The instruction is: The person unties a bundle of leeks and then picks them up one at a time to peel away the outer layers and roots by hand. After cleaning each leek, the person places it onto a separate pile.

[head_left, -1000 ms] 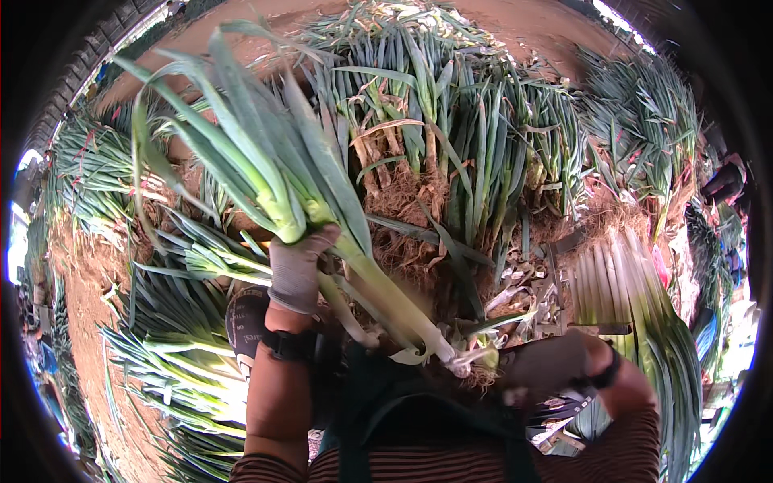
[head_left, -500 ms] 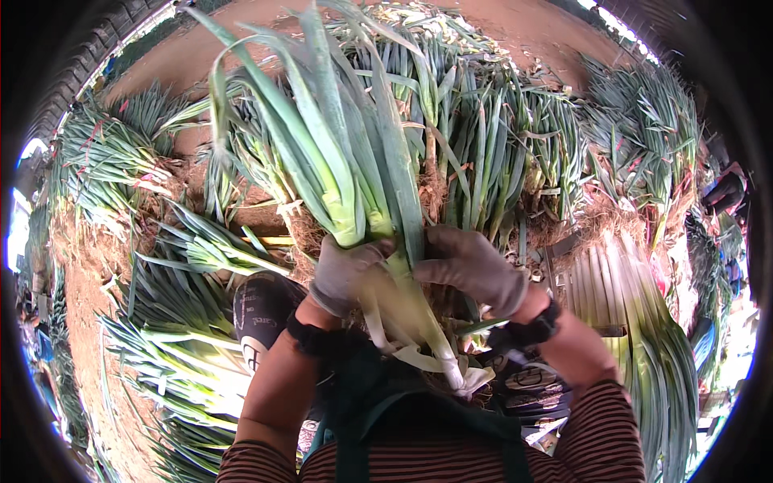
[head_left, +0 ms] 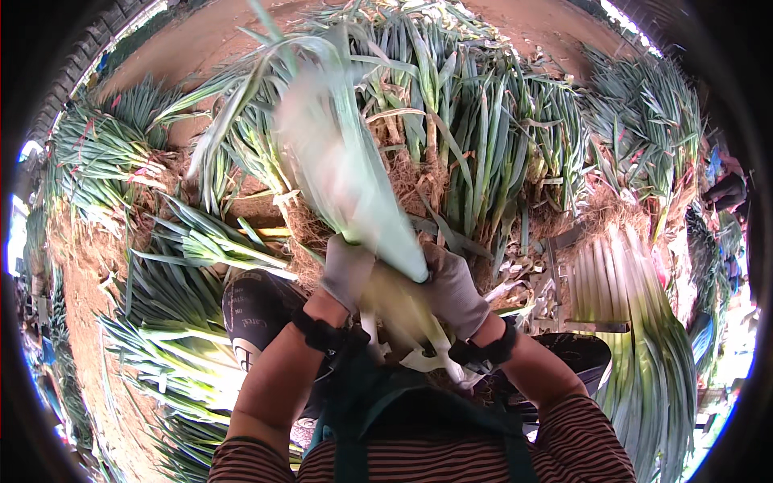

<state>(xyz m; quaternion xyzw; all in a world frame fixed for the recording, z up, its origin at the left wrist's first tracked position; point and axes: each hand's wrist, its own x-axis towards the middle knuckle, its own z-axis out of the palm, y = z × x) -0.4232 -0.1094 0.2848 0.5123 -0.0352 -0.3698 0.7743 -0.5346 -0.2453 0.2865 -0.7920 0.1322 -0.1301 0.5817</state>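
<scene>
A leek (head_left: 354, 177) with long green leaves stands tilted in front of me, its upper part smeared by motion. Around its stem, my gloved left hand (head_left: 348, 271) is closed. On the stem's other side, my gloved right hand (head_left: 453, 294) is closed at the edge of a broad outer leaf (head_left: 403, 249); its fingertips are partly hidden. Below the hands, the pale lower stem is blurred, and a white stalk end (head_left: 452, 370) with loose peeled skin shows near my lap.
Bundles of leeks with brown roots (head_left: 491, 145) stand ahead. Trimmed leeks with white stalks (head_left: 608, 282) lie on my right by a metal bar (head_left: 596, 327). Loose leeks (head_left: 185, 362) are piled on my left. Peeled scraps (head_left: 515, 290) lie beyond my right knee (head_left: 576, 354).
My right hand has moved down and left, closer to the stem. The leaves have swung and blurred, and a broad leaf now hangs down between the hands.
</scene>
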